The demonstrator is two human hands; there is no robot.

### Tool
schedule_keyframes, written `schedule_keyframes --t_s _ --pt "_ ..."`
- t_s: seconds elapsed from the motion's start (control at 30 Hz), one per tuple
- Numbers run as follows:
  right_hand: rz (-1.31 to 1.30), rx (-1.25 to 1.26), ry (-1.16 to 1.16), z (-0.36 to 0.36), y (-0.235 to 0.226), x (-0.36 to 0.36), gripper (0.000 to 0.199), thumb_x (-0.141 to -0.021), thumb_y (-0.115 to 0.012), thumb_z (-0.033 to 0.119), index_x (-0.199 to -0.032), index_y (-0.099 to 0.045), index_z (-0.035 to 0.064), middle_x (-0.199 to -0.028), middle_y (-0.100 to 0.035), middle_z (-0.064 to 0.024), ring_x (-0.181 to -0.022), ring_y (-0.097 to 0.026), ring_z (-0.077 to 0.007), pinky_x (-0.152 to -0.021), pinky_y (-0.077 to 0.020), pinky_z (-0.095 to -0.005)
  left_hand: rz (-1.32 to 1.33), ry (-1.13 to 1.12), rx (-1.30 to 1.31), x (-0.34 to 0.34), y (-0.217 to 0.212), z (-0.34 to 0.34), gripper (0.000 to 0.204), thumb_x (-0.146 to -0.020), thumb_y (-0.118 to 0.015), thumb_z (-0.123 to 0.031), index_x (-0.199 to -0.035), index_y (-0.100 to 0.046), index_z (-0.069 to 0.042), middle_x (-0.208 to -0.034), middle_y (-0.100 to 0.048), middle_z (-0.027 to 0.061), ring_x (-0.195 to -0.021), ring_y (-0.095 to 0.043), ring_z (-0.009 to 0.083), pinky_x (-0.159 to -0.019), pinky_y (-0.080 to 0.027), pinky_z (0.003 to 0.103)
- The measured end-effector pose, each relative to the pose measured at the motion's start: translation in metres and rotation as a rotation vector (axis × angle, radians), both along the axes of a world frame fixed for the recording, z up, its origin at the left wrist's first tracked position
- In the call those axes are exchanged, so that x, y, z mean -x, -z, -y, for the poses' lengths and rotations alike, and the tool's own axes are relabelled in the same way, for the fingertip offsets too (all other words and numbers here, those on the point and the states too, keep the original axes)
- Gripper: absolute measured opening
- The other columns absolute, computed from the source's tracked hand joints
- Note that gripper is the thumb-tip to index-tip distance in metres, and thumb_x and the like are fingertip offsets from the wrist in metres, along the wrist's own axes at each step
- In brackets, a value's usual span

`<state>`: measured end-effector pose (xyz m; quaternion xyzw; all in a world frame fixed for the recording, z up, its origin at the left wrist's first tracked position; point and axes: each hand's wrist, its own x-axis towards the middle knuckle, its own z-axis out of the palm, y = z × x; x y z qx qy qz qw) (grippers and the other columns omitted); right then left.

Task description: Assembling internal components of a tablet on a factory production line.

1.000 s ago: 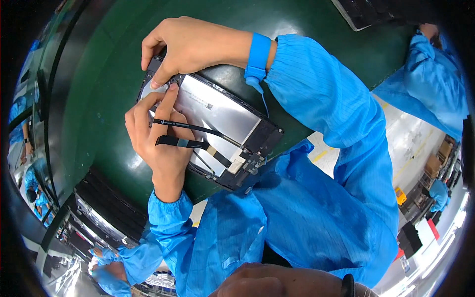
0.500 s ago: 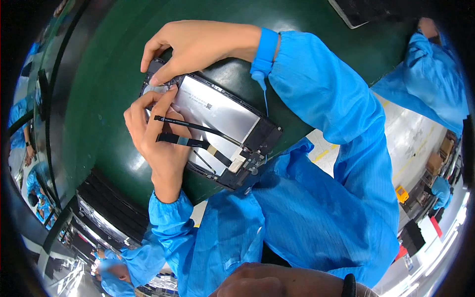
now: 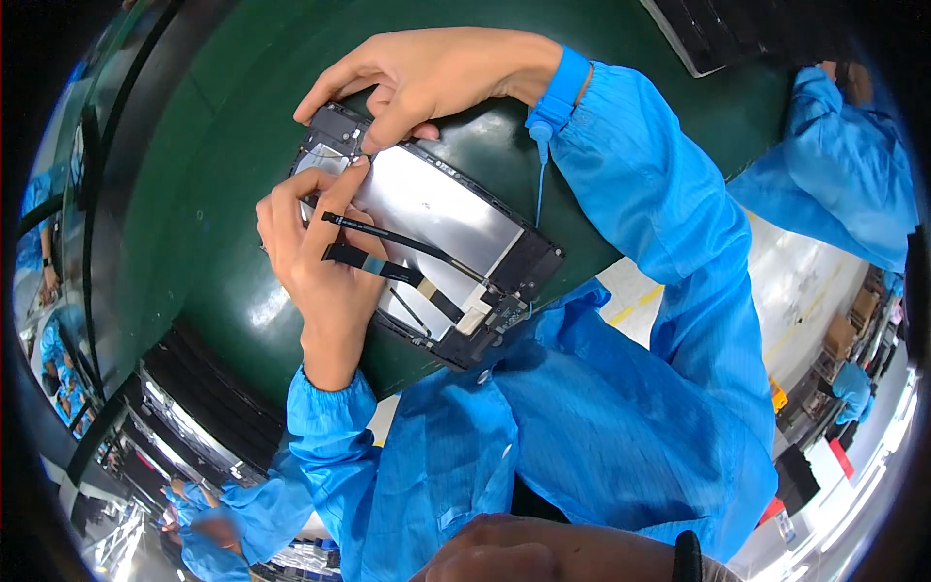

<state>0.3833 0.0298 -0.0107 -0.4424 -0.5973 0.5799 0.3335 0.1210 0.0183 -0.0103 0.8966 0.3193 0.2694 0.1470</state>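
Note:
An opened handheld device lies flat on the green table, its black frame around a bright silver plate. Two flat ribbon cables stick up loose from its lower end. My left hand wraps round its left long edge, index fingertip pressed near the upper end. From above, my right hand reaches over that end. Its index finger is at the upper left corner and its thumb tip meets the left index fingertip on a thin dark wire. Whether the fingertips pinch this wire cannot be made out.
A blue wrist strap with a cord circles my right wrist. Black trays stand stacked at the lower left, and a dark panel lies at the upper right. People in blue coats are at both sides.
The device and both hands have shifted slightly right. My right hand has drawn up and right, baring more of the device's upper end, with its thumb now beside the left index fingertip.

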Motion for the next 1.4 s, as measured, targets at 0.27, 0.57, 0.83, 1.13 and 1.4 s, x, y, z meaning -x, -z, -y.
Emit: schedule_keyframes --t_s 0.27,0.57,0.83,1.13,1.4 --pt "-0.021 0.012 -0.002 0.001 -0.002 0.001 0.071 -0.087 -0.078 0.007 -0.156 -0.067 -0.0018 -0.113 -0.081 -0.0211 -0.054 -0.056 -0.0110 -0.057 -0.0443 -0.0279 0.043 0.010 0.027 0.002 0.004 -0.001 0.071 -0.059 -0.082 0.006 -0.126 -0.089 -0.016 -0.111 -0.070 0.0077 -0.104 -0.062 0.0313 -0.092 -0.050 0.044" --pt "0.051 0.021 -0.001 -0.001 -0.006 0.004 0.072 -0.084 -0.087 0.010 -0.154 -0.071 0.0030 -0.131 -0.081 -0.0184 -0.063 -0.061 -0.0115 -0.054 -0.0508 -0.0273 0.057 -0.033 0.040 0.001 0.006 0.002 0.060 -0.063 -0.080 0.005 -0.120 -0.090 -0.013 -0.113 -0.071 0.0095 -0.105 -0.063 0.0329 -0.092 -0.051 0.044" --pt "0.131 0.000 0.001 0.001 -0.011 0.006 0.073 -0.082 -0.089 0.013 -0.153 -0.072 0.0031 -0.130 -0.082 -0.0214 -0.062 -0.061 -0.0122 -0.054 -0.0502 -0.0279 0.090 -0.011 0.020 -0.002 0.005 0.001 0.055 -0.068 -0.074 0.008 -0.118 -0.090 -0.010 -0.111 -0.072 0.0101 -0.104 -0.064 0.0331 -0.092 -0.053 0.045" --pt "0.120 -0.031 0.046 0.003 -0.011 0.012 0.069 -0.084 -0.076 0.011 -0.152 -0.071 -0.0001 -0.068 -0.060 -0.0032 -0.053 -0.051 -0.0087 -0.051 -0.0393 -0.0289 0.148 -0.008 -0.066 0.001 0.004 0.000 0.045 -0.073 -0.067 0.008 -0.111 -0.088 -0.006 -0.108 -0.075 0.0116 -0.104 -0.066 0.0325 -0.093 -0.056 0.043" --pt "0.095 -0.022 -0.005 -0.001 -0.008 0.013 0.071 -0.086 -0.080 0.013 -0.156 -0.068 0.0023 -0.121 -0.080 -0.0179 -0.060 -0.059 -0.0097 -0.053 -0.0475 -0.0281 0.337 -0.039 -0.077 0.021 0.009 -0.003 0.030 -0.081 -0.062 0.014 -0.098 -0.081 -0.001 -0.101 -0.075 0.0146 -0.103 -0.070 0.0338 -0.107 -0.059 0.051"
